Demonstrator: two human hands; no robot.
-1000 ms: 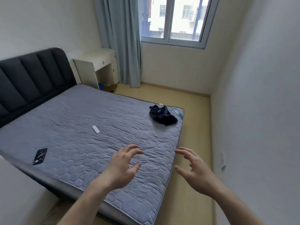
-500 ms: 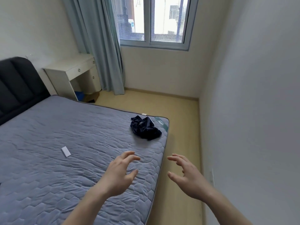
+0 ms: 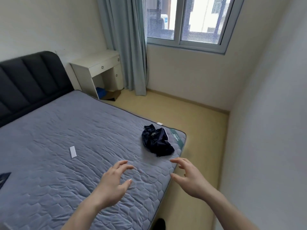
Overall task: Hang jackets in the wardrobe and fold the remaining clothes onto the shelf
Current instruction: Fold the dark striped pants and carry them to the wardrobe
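A crumpled dark navy garment with thin white trim lies near the far right corner of the grey quilted mattress. My left hand hovers over the mattress, fingers spread and loosely bent, holding nothing, a short way in front of the garment. Just past the mattress edge, my right hand is stretched forward with fingers apart and empty, below and right of the garment. No wardrobe or shelf is in view.
A small white rectangular object lies on the mattress, and a dark phone shows at the left edge. A dark padded headboard, a white desk, a grey-blue curtain and a window line the far side. Wooden floor runs right of the bed.
The view has moved closer to the bed's right corner, so the dark garment now sits nearer my hands. Both hands stay spread and empty, reaching forward.
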